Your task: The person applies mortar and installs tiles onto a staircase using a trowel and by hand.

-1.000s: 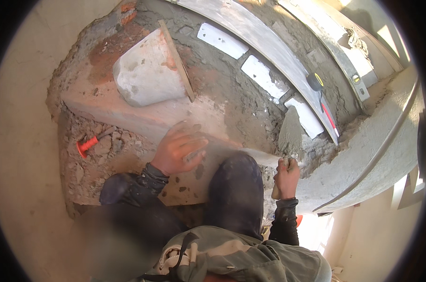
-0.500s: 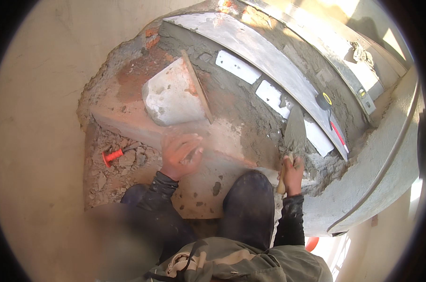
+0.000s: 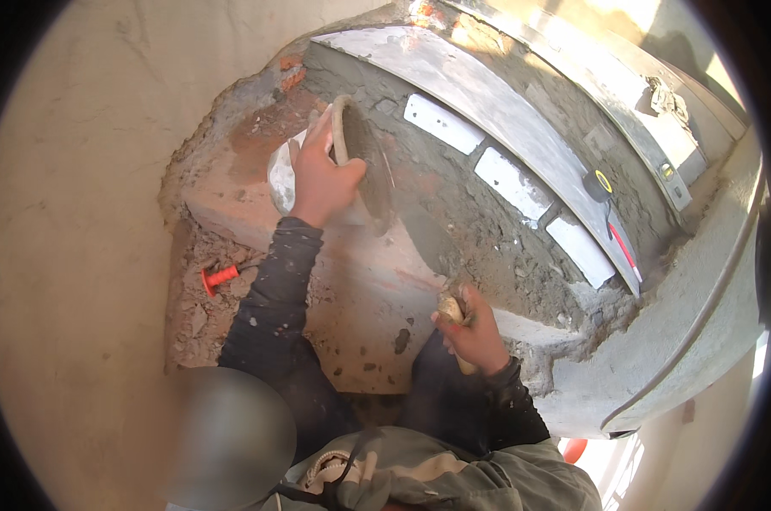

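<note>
1. Gripping a bucket (image 3: 372, 183) by its rim, the left hand (image 3: 324, 180) sits upper left of centre.
2. The right hand (image 3: 479, 336), lower right of centre, clasps a trowel (image 3: 430, 247) by its handle.
3. A curved board (image 3: 487, 94) lies upper right.

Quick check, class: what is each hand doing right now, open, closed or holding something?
Left hand: closed, holding the bucket.
Right hand: closed, holding the trowel handle.

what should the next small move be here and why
Probably bring the trowel in the right hand to the mouth of the bucket: the left hand holds it near the rim, mouth facing the trowel's side.
</note>
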`<state>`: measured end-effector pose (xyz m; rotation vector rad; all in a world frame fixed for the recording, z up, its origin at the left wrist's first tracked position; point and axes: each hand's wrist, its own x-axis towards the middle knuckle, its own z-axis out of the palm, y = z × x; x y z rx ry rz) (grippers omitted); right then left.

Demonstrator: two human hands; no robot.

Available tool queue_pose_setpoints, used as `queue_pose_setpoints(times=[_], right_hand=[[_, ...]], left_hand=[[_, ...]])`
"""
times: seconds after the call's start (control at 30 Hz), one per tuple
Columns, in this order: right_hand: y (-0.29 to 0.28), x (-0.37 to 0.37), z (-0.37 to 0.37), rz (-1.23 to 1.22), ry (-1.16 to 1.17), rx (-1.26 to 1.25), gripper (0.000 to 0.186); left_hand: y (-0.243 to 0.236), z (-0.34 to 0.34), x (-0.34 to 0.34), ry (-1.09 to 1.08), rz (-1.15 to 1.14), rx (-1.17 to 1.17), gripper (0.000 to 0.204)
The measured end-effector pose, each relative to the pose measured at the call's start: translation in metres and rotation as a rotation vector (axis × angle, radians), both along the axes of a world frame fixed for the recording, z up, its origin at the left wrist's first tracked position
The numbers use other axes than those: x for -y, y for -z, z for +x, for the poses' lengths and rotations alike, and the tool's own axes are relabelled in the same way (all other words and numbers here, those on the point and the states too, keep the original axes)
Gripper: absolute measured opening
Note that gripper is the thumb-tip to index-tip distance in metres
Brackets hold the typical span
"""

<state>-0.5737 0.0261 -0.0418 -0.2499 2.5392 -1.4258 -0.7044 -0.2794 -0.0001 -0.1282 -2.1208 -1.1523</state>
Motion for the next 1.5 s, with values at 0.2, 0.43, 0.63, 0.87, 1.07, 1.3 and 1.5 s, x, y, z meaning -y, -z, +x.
queue_pose_setpoints(times=[0.2, 0.43, 0.63, 0.87, 1.07, 1.3, 1.5], right_hand=[[-0.013, 0.030, -0.024, 0.157, -0.323, -0.404, 0.053], [-0.038, 0.146, -0.064, 0.541, -0.336, -0.711, 0.033], [-0.016, 0.108, -0.056, 0.895, -0.610, -0.850, 0.040], [0.004, 0.130, -0.067, 0.786, -0.388, -0.952, 0.039], [-0.037, 0.109, -0.068, 0.661, -0.397, -0.685, 0.035], [0.033, 0.106, -0.082, 0.725, -0.553, -0.733, 0.027], [-0.059, 0.111, -0.078, 0.997, -0.372, -1.066, 0.017]], left_hand=[[-0.009, 0.026, 0.093, 0.621, 0.319, 0.277, 0.066], [-0.021, 0.029, 0.097, 0.523, 0.252, 0.385, 0.064], [-0.012, 0.028, 0.103, 0.505, 0.253, 0.387, 0.065], [-0.031, 0.002, 0.084, 0.627, 0.210, 0.365, 0.062], [-0.032, 0.011, 0.085, 0.543, 0.180, 0.352, 0.061], [-0.030, -0.002, 0.069, 0.575, 0.195, 0.378, 0.057], [-0.030, 0.001, 0.077, 0.538, 0.209, 0.361, 0.047]])
